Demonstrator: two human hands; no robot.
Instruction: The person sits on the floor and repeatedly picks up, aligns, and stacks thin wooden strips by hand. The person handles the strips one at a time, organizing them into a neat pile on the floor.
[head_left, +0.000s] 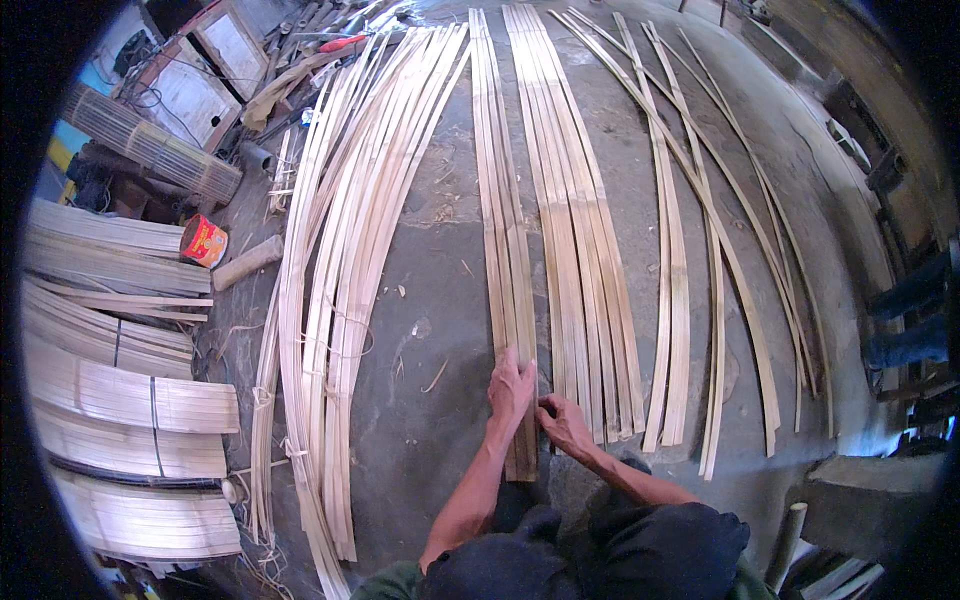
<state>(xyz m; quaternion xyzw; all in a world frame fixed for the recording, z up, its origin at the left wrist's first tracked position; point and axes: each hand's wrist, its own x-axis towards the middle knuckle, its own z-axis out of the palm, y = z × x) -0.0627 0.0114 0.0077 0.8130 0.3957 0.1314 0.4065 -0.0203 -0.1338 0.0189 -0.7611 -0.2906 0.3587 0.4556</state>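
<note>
Long pale bamboo strips lie side by side on a grey concrete floor (430,300). My left hand (511,388) rests flat on the near end of a narrow group of strips (503,230), fingers spread forward. My right hand (562,424) sits just to its right, fingers pinched at the edge of a strip in that narrow group, close to the wider group of strips (580,250). Both forearms come in from the lower edge, above my dark-clothed knees.
A large curved bundle of strips (345,260) lies to the left, loose strips (700,230) to the right. Tied stacks of short slats (130,400) line the far left, with a red can (203,241), a rolled mat (150,145) and tools behind.
</note>
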